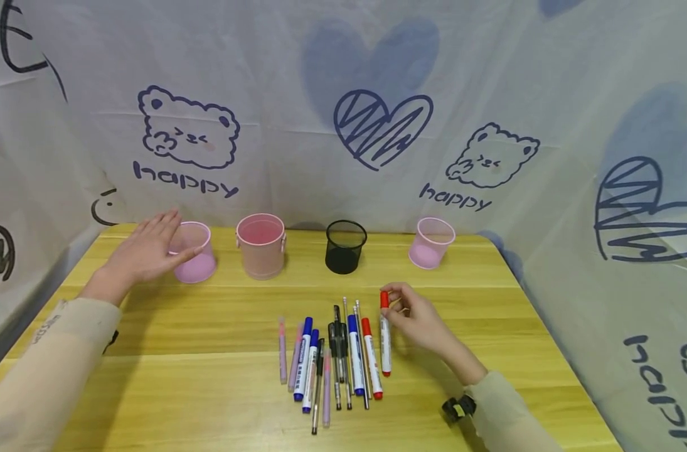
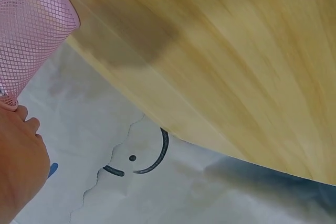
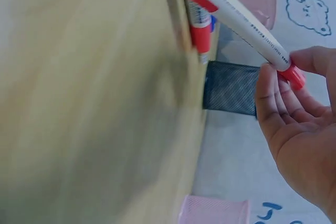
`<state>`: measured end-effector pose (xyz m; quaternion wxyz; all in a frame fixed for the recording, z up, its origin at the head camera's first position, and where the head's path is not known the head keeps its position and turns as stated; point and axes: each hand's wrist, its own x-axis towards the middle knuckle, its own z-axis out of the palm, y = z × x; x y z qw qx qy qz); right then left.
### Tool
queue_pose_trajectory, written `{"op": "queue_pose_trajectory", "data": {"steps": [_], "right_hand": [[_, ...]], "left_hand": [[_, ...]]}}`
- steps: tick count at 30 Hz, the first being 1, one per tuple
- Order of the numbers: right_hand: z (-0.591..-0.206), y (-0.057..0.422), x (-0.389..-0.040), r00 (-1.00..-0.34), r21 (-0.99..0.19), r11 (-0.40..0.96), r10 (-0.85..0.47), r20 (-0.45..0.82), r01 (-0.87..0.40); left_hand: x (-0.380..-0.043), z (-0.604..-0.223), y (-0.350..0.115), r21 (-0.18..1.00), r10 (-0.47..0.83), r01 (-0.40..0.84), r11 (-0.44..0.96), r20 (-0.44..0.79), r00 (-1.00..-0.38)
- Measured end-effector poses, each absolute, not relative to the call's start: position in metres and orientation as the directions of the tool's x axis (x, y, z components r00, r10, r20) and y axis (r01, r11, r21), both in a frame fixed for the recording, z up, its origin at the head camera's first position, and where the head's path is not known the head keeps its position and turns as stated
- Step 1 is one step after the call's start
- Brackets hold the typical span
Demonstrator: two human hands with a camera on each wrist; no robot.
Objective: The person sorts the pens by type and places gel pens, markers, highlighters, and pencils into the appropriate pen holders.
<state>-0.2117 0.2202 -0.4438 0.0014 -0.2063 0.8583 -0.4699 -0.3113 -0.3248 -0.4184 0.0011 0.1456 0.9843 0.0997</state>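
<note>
A cylindrical white-and-red marker [image 1: 385,345] is pinched in the narrowed right grip [image 1: 421,320]; a round pink mesh cup [image 1: 195,267] is touched by the straight-fingered left grip [image 1: 145,248].

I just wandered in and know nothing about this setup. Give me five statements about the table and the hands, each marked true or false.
1. The right hand holds a red-capped marker. True.
2. The left hand holds a pen. False: it is at the leftmost pink mesh cup.
3. A black mesh cup stands between a pink bucket and the rightmost pink cup. True.
4. All the pens stand upright in cups. False: several lie loose on the table.
5. At least one blue-capped marker lies among the pens. True.
</note>
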Motion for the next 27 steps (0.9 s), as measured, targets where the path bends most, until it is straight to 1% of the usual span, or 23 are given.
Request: {"op": "queue_pose_trajectory", "data": {"steps": [11,18,27], "right_hand": [[-0.415,0.199,-0.217,-0.897,-0.842,0.338,-0.293,0.331,-0.421],[-0.395,0.179,-0.223,-0.891,-0.866,0.242,-0.247,0.382,-0.438],[-0.375,0.147,-0.236,-0.838,-0.839,0.123,-0.230,0.496,-0.530]], "left_hand": [[-0.306,-0.420,-0.326,0.198,0.285,0.291,0.936,0.057,-0.957],[-0.305,-0.417,-0.325,0.198,0.276,0.281,0.939,0.054,-0.960],[-0.306,-0.414,-0.323,0.204,0.285,0.293,0.934,0.072,-0.956]]}}
